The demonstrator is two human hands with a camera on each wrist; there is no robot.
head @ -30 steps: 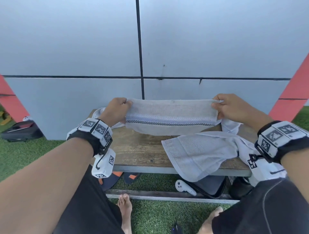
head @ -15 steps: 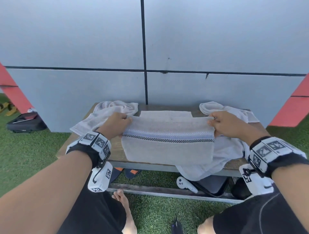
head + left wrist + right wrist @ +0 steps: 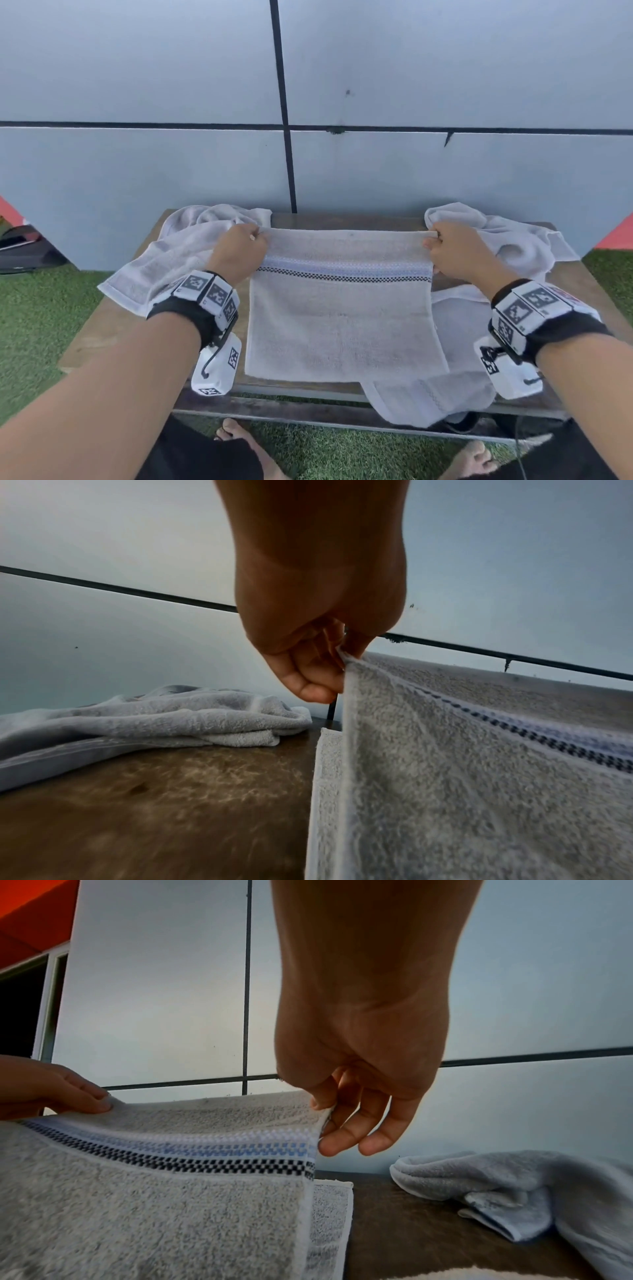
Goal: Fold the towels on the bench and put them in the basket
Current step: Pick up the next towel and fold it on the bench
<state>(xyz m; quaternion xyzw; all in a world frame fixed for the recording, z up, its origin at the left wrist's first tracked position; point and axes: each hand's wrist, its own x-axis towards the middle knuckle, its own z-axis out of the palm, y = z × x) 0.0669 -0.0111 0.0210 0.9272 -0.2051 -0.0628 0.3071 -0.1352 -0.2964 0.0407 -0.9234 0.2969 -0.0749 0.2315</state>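
A pale grey towel with a blue and black checked stripe [image 3: 342, 308] lies folded over itself in the middle of the wooden bench [image 3: 102, 329]. My left hand [image 3: 239, 250] pinches its far left corner [image 3: 346, 661]. My right hand [image 3: 448, 250] pinches the far right corner [image 3: 323, 1115]. The upper layer [image 3: 154, 1218] is held a little above the lower layer [image 3: 329, 1218]. A crumpled towel [image 3: 181, 253] lies at the back left, another crumpled towel [image 3: 507, 240] at the back right. No basket is in view.
A further towel [image 3: 428, 397] hangs over the bench's front right edge. A grey panelled wall [image 3: 308, 164] stands right behind the bench. Artificial grass [image 3: 30, 325] surrounds it, with a dark bag [image 3: 24, 250] at the left and bare feet [image 3: 236, 435] below.
Both hands carried the towel's edge away from me and lowered it toward the bench's back, laying the towel over itself. The head view tilted down.
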